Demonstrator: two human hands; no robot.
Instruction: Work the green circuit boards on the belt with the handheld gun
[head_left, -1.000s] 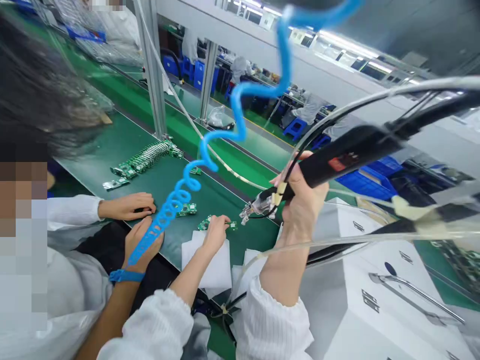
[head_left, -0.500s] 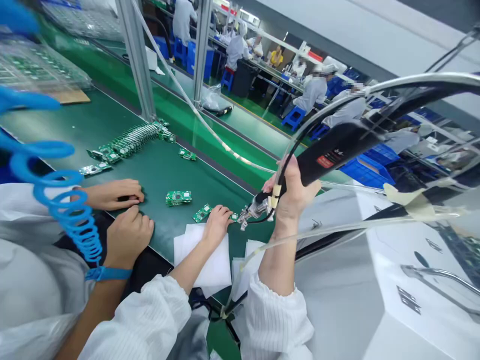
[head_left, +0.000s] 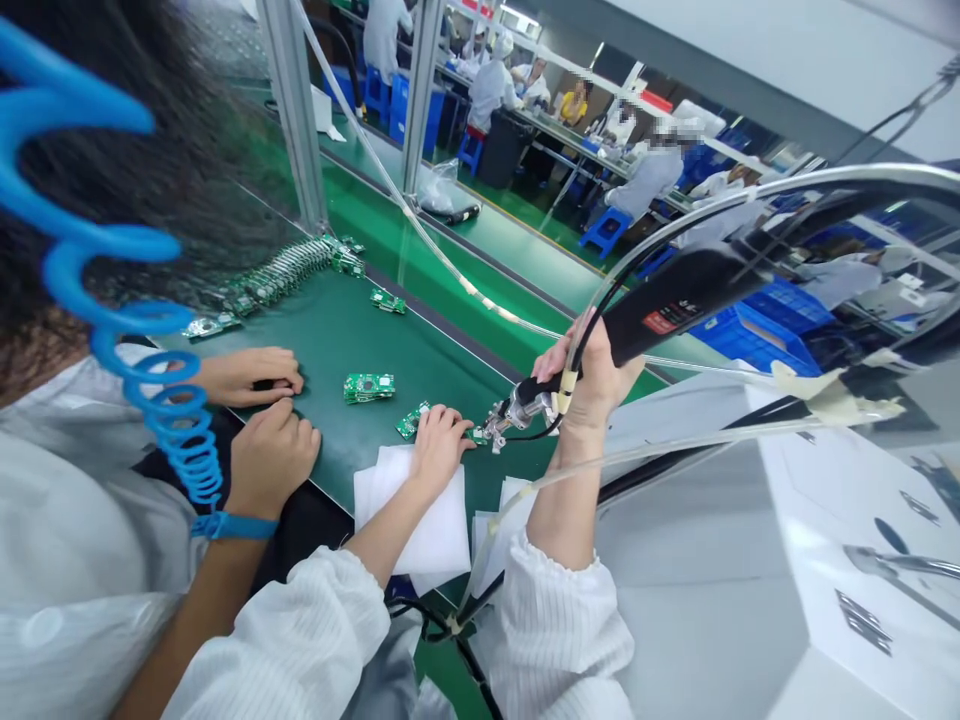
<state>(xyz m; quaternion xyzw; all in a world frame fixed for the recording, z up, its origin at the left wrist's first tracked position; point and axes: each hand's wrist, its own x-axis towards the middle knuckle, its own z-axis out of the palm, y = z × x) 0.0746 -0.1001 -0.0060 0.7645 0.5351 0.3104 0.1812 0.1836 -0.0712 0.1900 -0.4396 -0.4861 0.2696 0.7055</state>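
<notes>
My right hand (head_left: 592,375) is wrapped round a black handheld tool (head_left: 660,300) with a metal nozzle tip (head_left: 510,415) pointing down to the left. That tip meets a small green circuit board (head_left: 478,434) on the green bench. My left hand (head_left: 439,445) rests palm down, its fingertips on this board's left end, holding it against the bench. Partly under the left hand's fingers lies another green board (head_left: 409,420). A small stack of boards (head_left: 369,387) sits farther left. White foam sheets (head_left: 405,530) lie beneath my left wrist.
Beside me on the left, a person's two hands (head_left: 274,455) rest at the bench edge. A blue coiled hose (head_left: 161,400) hangs before them. A long row of boards (head_left: 281,275) lies behind. At right stands a white machine housing (head_left: 697,540). Cables and tubes cross the view.
The view has shifted slightly, and the neighbouring person's dark hair now covers the upper left. My hands keep nearly the same pose, with the tool tip still at the board.
</notes>
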